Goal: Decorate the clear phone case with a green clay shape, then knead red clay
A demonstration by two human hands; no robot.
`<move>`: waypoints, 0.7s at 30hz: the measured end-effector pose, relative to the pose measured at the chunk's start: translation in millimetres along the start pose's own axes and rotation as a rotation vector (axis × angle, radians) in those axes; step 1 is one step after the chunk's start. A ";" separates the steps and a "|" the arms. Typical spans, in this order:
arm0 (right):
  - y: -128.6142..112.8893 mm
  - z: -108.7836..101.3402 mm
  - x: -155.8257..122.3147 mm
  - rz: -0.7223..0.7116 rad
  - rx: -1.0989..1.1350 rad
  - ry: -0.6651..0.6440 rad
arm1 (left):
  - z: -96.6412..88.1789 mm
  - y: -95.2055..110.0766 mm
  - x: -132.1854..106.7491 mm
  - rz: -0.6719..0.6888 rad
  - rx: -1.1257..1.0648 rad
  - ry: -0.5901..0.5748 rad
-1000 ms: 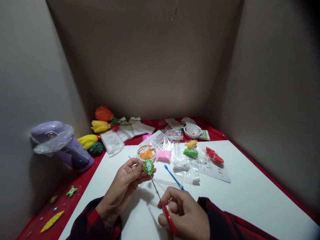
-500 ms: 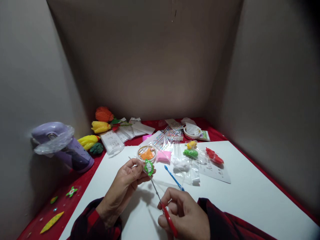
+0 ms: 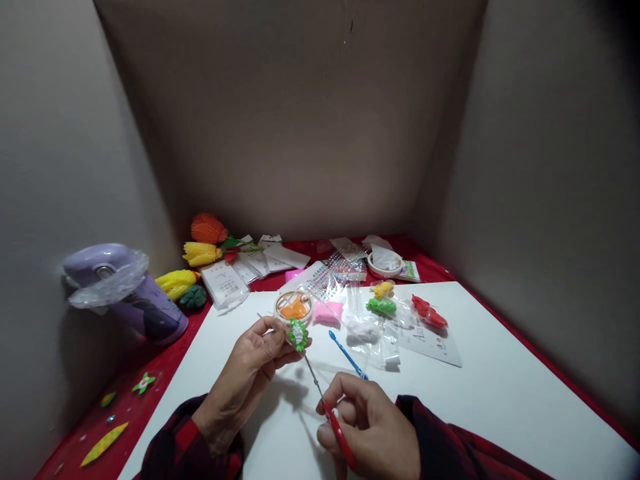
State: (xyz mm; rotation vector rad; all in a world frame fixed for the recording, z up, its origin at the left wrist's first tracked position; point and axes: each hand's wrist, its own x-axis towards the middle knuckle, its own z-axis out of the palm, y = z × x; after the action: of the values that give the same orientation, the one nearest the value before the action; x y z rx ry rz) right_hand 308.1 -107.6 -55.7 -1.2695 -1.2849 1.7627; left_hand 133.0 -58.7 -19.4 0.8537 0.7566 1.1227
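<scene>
My left hand (image 3: 250,373), closed in a pinch, holds a small piece of green and white modelling clay (image 3: 298,335) up above the white sheet. The piece has a jagged green edge around a ridged white middle. A thin pale stick end pokes out behind the left fingers. In my right hand (image 3: 370,423) are red-handled scissors (image 3: 341,437), gripped between bent fingers and thumb. Their thin metal blades point up and left, the tips close to the lower edge of the clay piece. I cannot tell whether they touch it.
A white sheet (image 3: 500,413) covers the red cloth. Beyond my hands lie a blue modelling tool (image 3: 349,355), a round frame (image 3: 276,308) with orange clay, a pink clay packet (image 3: 327,312) and several bagged clays. A purple cup (image 3: 160,313) stands left, near flowers (image 3: 207,228).
The scissors and my right hand have shifted very slightly. My left hand and the clay piece stay in place.
</scene>
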 end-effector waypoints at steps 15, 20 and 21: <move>2.2 -0.2 0.7 0.000 -0.009 0.021 | -0.8 -0.2 -0.1 0.013 0.026 -0.014; 2.2 -0.2 0.6 -0.010 0.017 -0.002 | -0.1 -0.4 -0.2 0.016 0.023 -0.016; 2.3 -0.4 0.6 -0.007 0.019 -0.008 | 0.2 -0.3 -0.3 0.016 0.025 -0.018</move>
State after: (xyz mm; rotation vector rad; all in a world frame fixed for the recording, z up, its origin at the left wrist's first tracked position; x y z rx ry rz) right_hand 308.4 -107.7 -58.1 -1.2469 -1.2723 1.7731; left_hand 133.2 -59.1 -19.6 0.8911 0.7508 1.1207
